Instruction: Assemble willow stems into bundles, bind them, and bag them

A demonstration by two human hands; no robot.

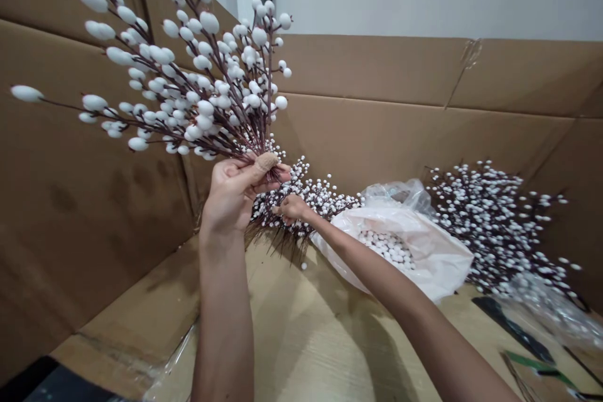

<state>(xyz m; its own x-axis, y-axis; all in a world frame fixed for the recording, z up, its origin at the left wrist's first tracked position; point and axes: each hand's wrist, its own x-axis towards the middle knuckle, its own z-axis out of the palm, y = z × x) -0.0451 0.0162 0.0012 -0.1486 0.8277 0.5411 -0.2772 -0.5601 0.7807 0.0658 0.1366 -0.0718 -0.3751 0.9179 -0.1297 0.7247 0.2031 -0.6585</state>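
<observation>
My left hand [245, 185] is raised and closed round the lower stems of a bunch of artificial berry branches [202, 81]. The branches fan up and to the left, with white berries on dark reddish-brown stems. A wrapping covers the thumb's tip. Lower and slightly to the right, my right hand [291, 208] is at a pile of similar berry branches [318, 195] lying against the cardboard. Its fingers are curled together among them; what they grip is too small to make out. Bare stem ends of the pile point toward me over the tabletop.
A white plastic bag [438, 257] of loose white berries [389, 248] lies open beyond my right forearm. Farther right stand more berry branches [490, 220], with clear plastic wrap [551, 308] and a black strip [513, 326] in front. Cardboard walls [377, 132] border the wooden table [301, 339].
</observation>
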